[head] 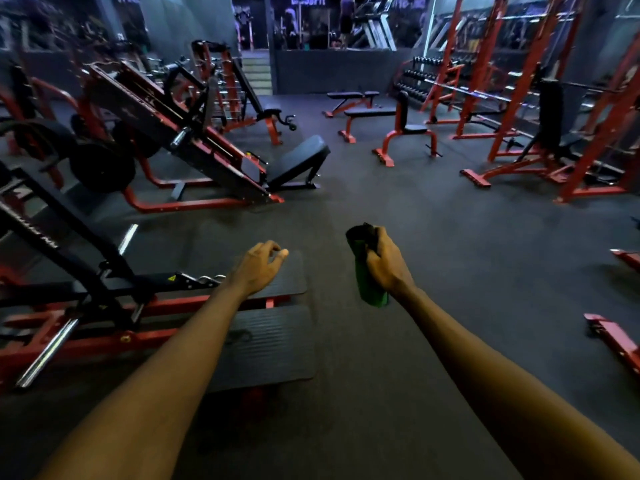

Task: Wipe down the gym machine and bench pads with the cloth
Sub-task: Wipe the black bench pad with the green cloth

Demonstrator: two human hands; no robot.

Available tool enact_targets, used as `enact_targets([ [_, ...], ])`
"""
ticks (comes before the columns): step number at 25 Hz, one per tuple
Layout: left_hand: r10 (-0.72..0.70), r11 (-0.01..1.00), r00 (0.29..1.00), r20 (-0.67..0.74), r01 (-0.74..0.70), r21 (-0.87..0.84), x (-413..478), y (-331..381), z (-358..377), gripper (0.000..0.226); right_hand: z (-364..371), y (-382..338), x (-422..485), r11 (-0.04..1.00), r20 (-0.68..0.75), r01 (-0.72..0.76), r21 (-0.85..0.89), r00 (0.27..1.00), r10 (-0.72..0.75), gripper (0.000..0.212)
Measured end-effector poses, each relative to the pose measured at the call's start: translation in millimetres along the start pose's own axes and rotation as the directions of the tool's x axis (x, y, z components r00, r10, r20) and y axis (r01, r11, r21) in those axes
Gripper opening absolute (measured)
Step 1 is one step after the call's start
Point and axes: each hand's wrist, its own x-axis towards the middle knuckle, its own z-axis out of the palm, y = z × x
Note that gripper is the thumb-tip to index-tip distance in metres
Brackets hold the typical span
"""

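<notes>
Now, near left, the red machine (104,299) sits with its ribbed foot plates (273,344). Your left hand (258,268) hovers above them, fingers loosely curled, empty. To its right, your right hand (384,265) clenches the green cloth (369,285) in mid-air. You seem between surfaces, so next lower the cloth onto those plates.

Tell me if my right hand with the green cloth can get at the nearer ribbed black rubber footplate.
Probably yes. The right hand, gripping the green cloth, hangs just right of the ribbed black footplate with only floor between; the left forearm crosses just its left edge.
</notes>
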Motion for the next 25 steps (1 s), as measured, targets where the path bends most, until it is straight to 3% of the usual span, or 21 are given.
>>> enact_targets([
  [25,-0.013,0.999,0.997,0.073,0.011,0.032,512.1,-9.9,149.2,0.036,-28.7,218.3,466.3,0.997,-0.049,-0.071,-0.001,0.996,0.071,0.024],
])
